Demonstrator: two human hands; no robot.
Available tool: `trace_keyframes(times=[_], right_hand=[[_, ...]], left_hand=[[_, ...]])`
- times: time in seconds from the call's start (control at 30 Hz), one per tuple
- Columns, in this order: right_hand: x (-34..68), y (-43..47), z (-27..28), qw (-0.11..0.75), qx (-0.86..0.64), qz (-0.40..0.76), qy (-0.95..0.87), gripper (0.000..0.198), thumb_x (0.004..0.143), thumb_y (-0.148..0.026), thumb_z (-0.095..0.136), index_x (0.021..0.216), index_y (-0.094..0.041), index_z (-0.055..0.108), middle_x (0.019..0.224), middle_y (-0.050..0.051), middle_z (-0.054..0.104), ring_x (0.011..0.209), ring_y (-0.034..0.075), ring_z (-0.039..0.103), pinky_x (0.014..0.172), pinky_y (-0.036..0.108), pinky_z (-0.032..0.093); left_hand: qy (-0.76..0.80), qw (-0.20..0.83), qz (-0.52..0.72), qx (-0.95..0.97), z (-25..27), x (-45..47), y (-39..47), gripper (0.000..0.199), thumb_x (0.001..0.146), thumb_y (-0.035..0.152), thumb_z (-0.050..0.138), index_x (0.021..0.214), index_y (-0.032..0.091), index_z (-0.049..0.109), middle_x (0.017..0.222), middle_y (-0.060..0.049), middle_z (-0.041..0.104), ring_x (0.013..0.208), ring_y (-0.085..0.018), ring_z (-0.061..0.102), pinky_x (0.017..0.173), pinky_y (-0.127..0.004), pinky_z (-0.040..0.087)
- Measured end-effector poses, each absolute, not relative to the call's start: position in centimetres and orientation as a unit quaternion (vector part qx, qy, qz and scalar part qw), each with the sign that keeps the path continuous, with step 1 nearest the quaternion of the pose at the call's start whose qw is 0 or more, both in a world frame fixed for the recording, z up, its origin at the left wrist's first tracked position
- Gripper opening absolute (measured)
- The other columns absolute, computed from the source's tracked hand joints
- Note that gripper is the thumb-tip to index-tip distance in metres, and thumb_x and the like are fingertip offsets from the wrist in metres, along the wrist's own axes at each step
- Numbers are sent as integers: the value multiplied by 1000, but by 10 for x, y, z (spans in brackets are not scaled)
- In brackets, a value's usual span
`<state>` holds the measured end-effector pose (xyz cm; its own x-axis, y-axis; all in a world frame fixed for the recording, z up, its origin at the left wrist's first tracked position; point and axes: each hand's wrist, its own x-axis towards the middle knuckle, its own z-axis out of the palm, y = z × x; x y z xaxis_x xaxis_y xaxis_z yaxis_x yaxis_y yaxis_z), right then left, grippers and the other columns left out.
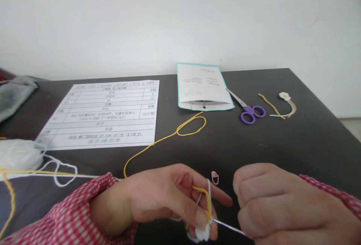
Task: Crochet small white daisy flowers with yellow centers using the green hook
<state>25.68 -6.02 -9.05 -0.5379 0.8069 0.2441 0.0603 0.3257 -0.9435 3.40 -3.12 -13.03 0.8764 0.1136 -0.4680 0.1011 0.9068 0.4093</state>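
A dark table [225, 143] stands before a pale wall [169, 19] (faintly marked), softly lit.

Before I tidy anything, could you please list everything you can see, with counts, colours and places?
White crocheted piece: one, white, in the left hand
Thin length: one, whitish, between crocheted piece and right hand; yarn or tool unclear
Yarn ball: one, white, left edge
Yellow strand: one, yellow, looped mid-table
Stitch marker: one, pink, behind the hands
Printed sheet: one, white, left of centre
Pouch: one, white with turquoise edging, back centre
Scissors: one pair, purple handles, right of pouch
Flower: one, white and yellow, far right
Cloth-like item: one, grey, back left
Table: one, dark, beneath
Wall: one, white, behind
Sleeves: two, red-and-white check, both arms
Hands: two, left and right, foreground
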Motion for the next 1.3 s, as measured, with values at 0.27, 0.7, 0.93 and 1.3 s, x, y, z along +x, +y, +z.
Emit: trace_keyframes(times=[0.27, 0.7, 0.93, 1.3], right_hand=[[245, -50, -90, 388, -330, 567, -647, 61, 106, -45, 35, 56, -19, 58, 49, -2, 54, 49, 11, 55, 55, 26, 47], [229, -41, -107, 391, -400, 759, -333, 55, 92, -50, 55, 49, -17, 59, 42, -2, 50, 34, 7, 34, 35, 21, 24], [229, -40, -106, 439, -413, 708, -368, 55, 95, -48, 53, 50, -17, 61, 44, 0, 53, 37, 8, 40, 35, 20, 30], [259, -34, -77, 318, -193, 348, -861, 48, 106, -34, 39, 67, -20, 63, 59, -3, 69, 54, 11, 66, 67, 24, 56]], left_hand=[[229, 942, -2, 246, -124, 34, -28, 34, 69, 29, 83, 99, 15, 76, 76, 2, 68, 64, -8, 57, 64, -21, 44], [272, 929, 34, 250, -120, 36, -25, 51, 66, 29, 86, 114, 16, 74, 76, 0, 69, 61, -8, 56, 62, -21, 43], [342, 901, 94, 251, -110, 38, -21, 50, 66, 22, 86, 114, 16, 75, 75, 0, 69, 62, -7, 56, 62, -20, 40], [285, 939, 49, 186, -124, 38, -28, 54, 59, 22, 85, 111, 12, 75, 66, 1, 68, 48, -8, 55, 49, -22, 37]])
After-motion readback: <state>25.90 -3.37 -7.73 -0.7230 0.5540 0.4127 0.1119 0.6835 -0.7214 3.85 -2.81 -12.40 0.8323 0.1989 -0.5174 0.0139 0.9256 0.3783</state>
